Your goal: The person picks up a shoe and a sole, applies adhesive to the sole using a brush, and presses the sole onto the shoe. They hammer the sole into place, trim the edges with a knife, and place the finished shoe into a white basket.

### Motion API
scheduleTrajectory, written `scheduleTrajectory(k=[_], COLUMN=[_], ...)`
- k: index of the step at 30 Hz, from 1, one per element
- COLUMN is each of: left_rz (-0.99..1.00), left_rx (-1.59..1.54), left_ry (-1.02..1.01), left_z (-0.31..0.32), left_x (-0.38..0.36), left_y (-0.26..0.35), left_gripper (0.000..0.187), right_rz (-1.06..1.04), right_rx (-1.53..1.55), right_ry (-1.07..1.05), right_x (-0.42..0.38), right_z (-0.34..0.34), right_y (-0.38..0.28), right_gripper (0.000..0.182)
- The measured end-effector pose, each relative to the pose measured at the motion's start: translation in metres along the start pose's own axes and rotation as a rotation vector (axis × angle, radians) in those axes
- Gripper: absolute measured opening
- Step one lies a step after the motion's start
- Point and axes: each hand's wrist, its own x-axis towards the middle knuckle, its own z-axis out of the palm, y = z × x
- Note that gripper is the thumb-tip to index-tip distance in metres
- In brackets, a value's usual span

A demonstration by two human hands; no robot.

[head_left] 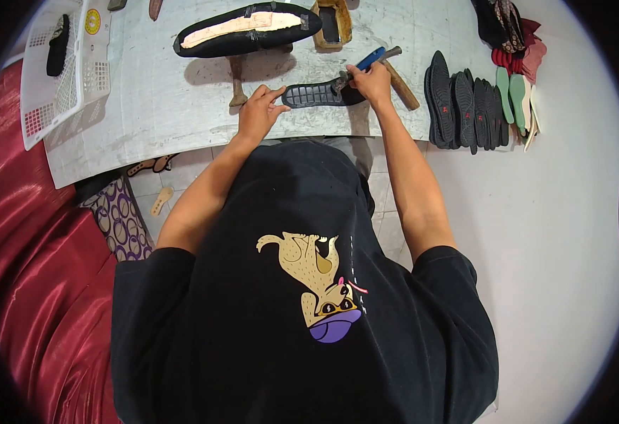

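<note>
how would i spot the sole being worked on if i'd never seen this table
On the white table, look near the front edge for the left hand and right hand. The black sole stretches between them. Unlike the dark soles lined up at the table's right, it shows a grid of rectangles.

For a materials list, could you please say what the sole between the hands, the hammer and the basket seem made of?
Sole: probably matte black rubber, judging by its moulded grid.
Hammer: dull brown handle suggests wood; grey head may be metal.
Basket: seemingly smooth white plastic, from its thin, regular lattice.
</note>
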Motion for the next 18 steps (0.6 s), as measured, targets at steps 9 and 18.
scheduleTrajectory(k=[9, 18], left_rz=[-0.006, -0.004], left_rx=[-0.009, -0.009], left_ry=[-0.009, -0.006], left_z=[-0.001, -0.001], left_x=[0.001, 0.001], left_y=[0.001, 0.0], left_gripper=[0.051, 0.049], right_rz=[0.132, 0.224], right_rx=[0.102, 0.19], right_ry=[0.026, 0.005], right_x=[0.015, 0.011], right_z=[0.011, 0.01], right_y=[0.015, 0.014], right_gripper=[0.035, 0.026])
